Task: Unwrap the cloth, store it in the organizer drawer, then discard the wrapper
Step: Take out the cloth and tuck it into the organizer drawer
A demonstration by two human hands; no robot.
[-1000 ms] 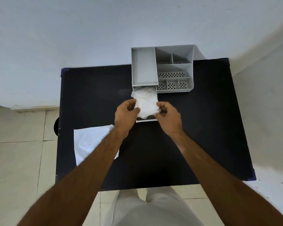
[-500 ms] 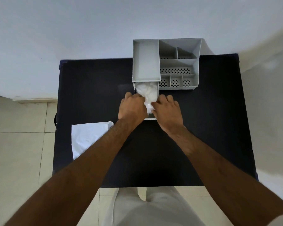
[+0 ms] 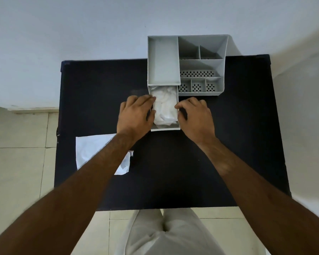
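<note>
The white cloth [image 3: 164, 105] lies crumpled inside the pulled-out drawer [image 3: 165, 128] of the grey organizer [image 3: 163, 59]. My left hand [image 3: 134, 115] is at the drawer's left side, with its fingertips and thumb against the cloth's left edge. On the other side, my right hand [image 3: 195, 116] has curled fingers touching the cloth's right edge. Neither hand lifts the cloth. The empty white wrapper [image 3: 92, 150] lies flat on the black table, left of and partly under my left forearm.
The black table [image 3: 173, 172] stands against a white wall, with the organizer at its far edge. The organizer's right half has several open compartments [image 3: 199, 73] with perforated floors. Tiled floor shows to the left and below the table, and my legs are at the near edge.
The cloth has gone from held above the drawer to lying down in it. My hands pressed it in, then spread apart to the drawer's two sides.
</note>
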